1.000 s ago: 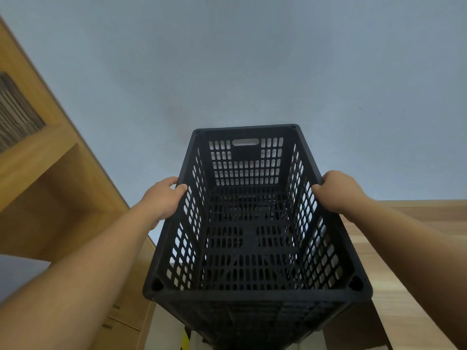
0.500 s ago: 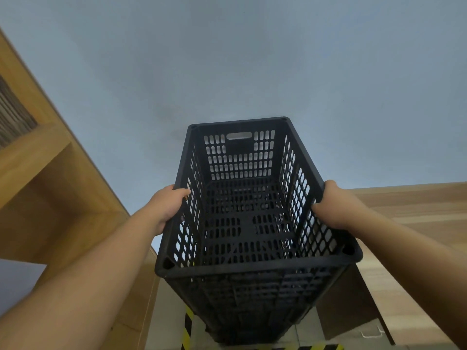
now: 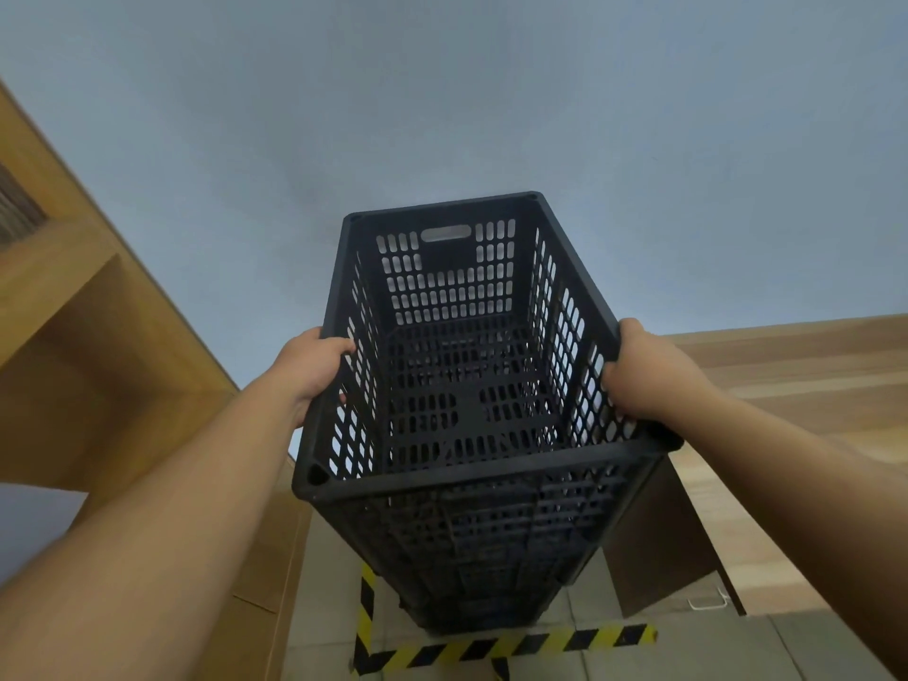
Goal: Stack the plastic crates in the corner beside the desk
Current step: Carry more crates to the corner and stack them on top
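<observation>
A black perforated plastic crate (image 3: 467,385) tops a tall stack of like crates (image 3: 481,557) standing on the floor against the grey wall. My left hand (image 3: 309,371) grips the crate's left rim, fingers curled over the edge. My right hand (image 3: 643,376) grips the right rim the same way. The crate is empty inside and sits level with the stack below. The stack's foot lies inside a corner marked with yellow-and-black tape (image 3: 491,646).
A wooden shelf unit (image 3: 98,346) rises on the left, close to the stack. A wooden desk (image 3: 796,435) runs along the right, its dark side panel (image 3: 658,548) next to the crates. Pale floor tiles (image 3: 324,582) show below.
The view has pulled back and tilted down, so the stack's lower crates and the floor tape show. Both hands keep their hold on the rims; the crate has settled lower.
</observation>
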`<state>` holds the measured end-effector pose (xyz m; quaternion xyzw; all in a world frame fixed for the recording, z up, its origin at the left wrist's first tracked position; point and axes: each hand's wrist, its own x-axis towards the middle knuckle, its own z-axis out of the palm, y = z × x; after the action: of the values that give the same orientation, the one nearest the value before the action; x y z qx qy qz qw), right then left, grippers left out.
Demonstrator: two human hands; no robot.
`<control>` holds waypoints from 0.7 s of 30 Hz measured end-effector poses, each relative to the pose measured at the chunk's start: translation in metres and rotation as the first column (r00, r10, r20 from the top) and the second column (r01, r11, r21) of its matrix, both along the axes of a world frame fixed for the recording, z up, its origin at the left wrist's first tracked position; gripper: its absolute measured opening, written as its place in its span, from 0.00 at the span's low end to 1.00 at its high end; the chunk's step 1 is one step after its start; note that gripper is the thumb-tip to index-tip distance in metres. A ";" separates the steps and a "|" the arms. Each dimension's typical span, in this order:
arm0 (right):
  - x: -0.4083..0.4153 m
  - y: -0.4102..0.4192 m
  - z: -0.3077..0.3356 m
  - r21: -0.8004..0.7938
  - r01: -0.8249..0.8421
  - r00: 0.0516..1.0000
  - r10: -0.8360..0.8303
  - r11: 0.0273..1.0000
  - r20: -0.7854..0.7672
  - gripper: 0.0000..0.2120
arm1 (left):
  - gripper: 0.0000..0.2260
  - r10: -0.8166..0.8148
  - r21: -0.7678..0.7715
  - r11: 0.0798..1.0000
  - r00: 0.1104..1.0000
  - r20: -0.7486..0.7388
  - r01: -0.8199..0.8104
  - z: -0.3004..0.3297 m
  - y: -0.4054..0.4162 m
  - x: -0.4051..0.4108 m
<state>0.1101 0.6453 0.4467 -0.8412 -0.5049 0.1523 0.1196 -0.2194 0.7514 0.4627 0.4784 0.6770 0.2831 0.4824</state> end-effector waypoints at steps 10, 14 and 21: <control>0.028 0.008 0.004 0.022 -0.089 0.996 0.089 0.996 -0.009 0.16 | 0.07 0.120 0.021 0.992 0.992 0.031 -0.121 -0.011 -0.024 0.015; 0.047 0.008 0.007 0.017 -0.128 0.992 0.129 0.992 -0.011 0.15 | 0.08 0.152 0.020 0.988 0.987 0.053 -0.154 -0.016 -0.032 0.030; 0.075 0.010 0.010 0.005 -0.180 0.982 0.180 0.984 -0.047 0.14 | 0.10 0.210 0.028 0.977 0.976 0.051 -0.211 -0.032 -0.048 0.053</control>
<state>0.1853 0.6556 0.4571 -0.7881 -0.5760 0.1824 0.1175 -0.1669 0.7034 0.4311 0.4049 0.7074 0.3551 0.4579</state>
